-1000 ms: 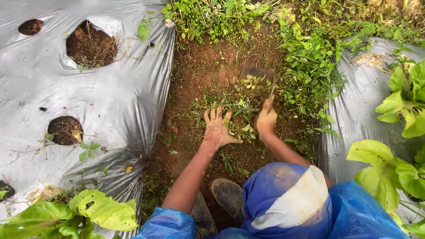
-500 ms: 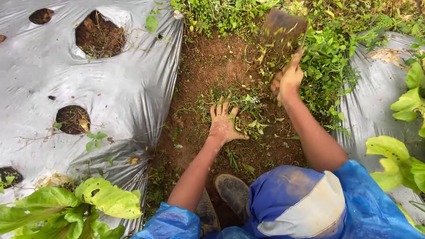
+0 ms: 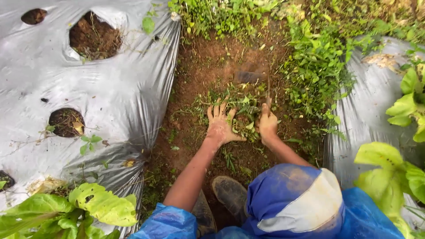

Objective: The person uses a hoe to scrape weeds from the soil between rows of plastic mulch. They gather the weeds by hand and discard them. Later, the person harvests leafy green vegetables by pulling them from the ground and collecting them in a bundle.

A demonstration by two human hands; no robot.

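Between two plastic-covered beds, a left hand (image 3: 220, 126) presses flat, fingers spread, on cut weeds (image 3: 241, 108)
Right hand (image 3: 268, 124) grips a hoe (image 3: 250, 77), blade just beyond the weeds

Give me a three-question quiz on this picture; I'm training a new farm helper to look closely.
1. True or false: the left hand lies flat with fingers spread on the cut weeds.
2. What does the right hand grip? A) a watering can B) a hand hoe C) a leafy seedling
3. What covers the raised beds on both sides of the soil furrow?

Key
1. True.
2. B; its blade is down in the soil ahead of the hands.
3. Silver plastic mulch sheet with round planting holes.
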